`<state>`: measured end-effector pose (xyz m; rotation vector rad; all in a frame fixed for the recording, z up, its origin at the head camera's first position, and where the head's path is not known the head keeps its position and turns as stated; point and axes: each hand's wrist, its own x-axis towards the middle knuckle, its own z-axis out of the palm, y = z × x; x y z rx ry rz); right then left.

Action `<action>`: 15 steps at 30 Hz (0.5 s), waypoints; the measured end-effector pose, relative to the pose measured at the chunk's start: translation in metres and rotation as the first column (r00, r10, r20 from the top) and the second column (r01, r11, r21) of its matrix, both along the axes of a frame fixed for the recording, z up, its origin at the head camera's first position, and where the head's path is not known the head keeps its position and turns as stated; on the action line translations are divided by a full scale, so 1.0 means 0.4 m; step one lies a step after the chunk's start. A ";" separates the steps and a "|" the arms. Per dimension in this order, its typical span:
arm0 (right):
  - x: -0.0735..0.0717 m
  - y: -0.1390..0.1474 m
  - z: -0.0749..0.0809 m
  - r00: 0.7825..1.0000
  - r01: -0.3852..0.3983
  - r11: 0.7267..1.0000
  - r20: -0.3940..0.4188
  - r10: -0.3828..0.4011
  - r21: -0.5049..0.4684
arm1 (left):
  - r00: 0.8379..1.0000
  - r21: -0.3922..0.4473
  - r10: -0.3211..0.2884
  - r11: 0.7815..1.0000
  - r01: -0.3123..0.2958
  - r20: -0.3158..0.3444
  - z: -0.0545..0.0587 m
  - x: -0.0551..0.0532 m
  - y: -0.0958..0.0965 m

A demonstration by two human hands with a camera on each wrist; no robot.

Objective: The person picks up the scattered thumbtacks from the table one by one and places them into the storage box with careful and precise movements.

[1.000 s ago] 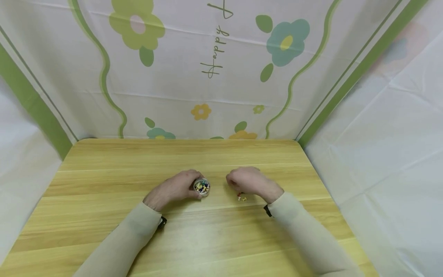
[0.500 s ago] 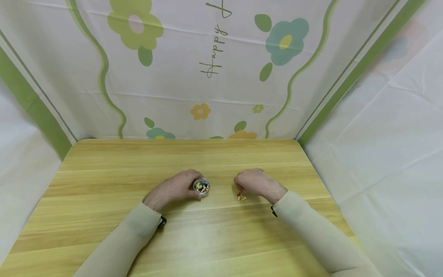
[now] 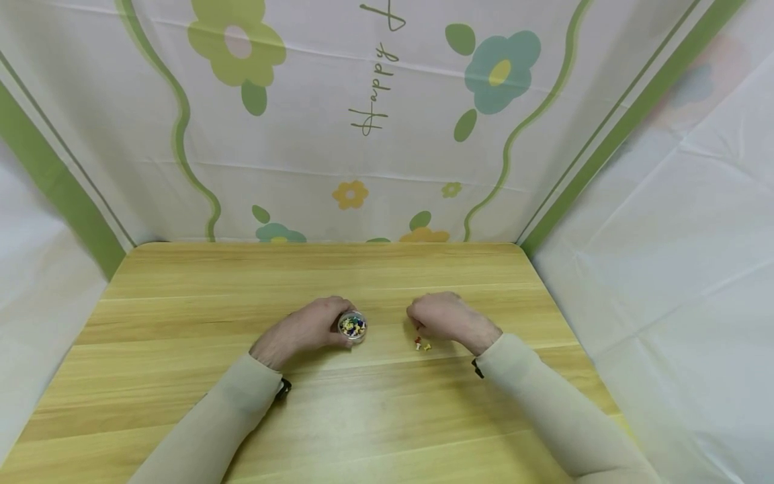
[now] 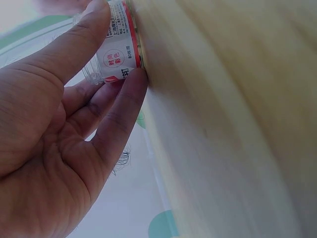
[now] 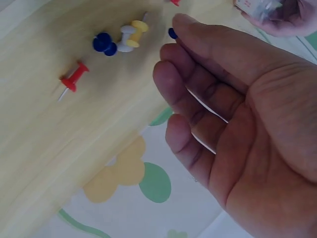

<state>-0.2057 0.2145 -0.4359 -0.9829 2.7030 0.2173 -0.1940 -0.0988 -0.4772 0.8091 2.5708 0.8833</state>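
Observation:
My left hand [image 3: 314, 324] grips a small clear jar [image 3: 353, 327] of mixed-colour push pins standing on the table. The left wrist view shows the jar's white-and-red label [image 4: 115, 57] between thumb and fingers. My right hand [image 3: 444, 316] is low over the table, right of the jar. Seen from the right wrist, its thumb and a mostly hidden index finger pinch a blue push pin [image 5: 172, 33], only its end showing. Loose beside those fingertips lie a blue push pin [image 5: 103, 42], a white one [image 5: 126, 39], a yellow one [image 5: 137, 33] and a red one [image 5: 74, 77].
Another red push pin [image 5: 174, 2] shows at the top edge of the right wrist view. The wooden table [image 3: 338, 417] ends at a white flowered cloth [image 3: 302, 144] behind, and white cloth [image 3: 677, 282] hangs at its right.
My right hand has moved a little to the right, away from the jar, then stayed nearly still over the loose push pins. The left hand and jar have stayed in place.

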 end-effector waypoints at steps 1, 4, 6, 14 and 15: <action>-0.001 -0.001 0.000 1.000 -0.005 1.000 -0.007 0.005 -0.015 | 1.000 -0.001 0.000 1.000 0.000 0.000 0.000 0.000 0.000; -0.001 -0.004 0.003 0.999 -0.029 0.997 -0.031 0.027 -0.069 | 1.000 -0.004 -0.001 1.000 0.001 -0.002 0.001 -0.001 0.001; -0.001 -0.010 0.007 0.998 -0.049 0.994 -0.045 0.045 -0.099 | 1.000 -0.006 -0.001 1.000 0.001 -0.004 0.001 -0.001 0.002; -0.001 -0.046 0.021 0.998 -0.046 0.988 -0.046 0.039 -0.149 | 1.000 -0.007 0.003 1.000 -0.003 -0.007 0.001 0.001 0.002; -0.001 -0.050 0.022 0.998 -0.047 0.987 -0.051 0.040 -0.156 | 1.000 -0.004 0.003 1.000 -0.003 -0.006 0.000 0.001 0.002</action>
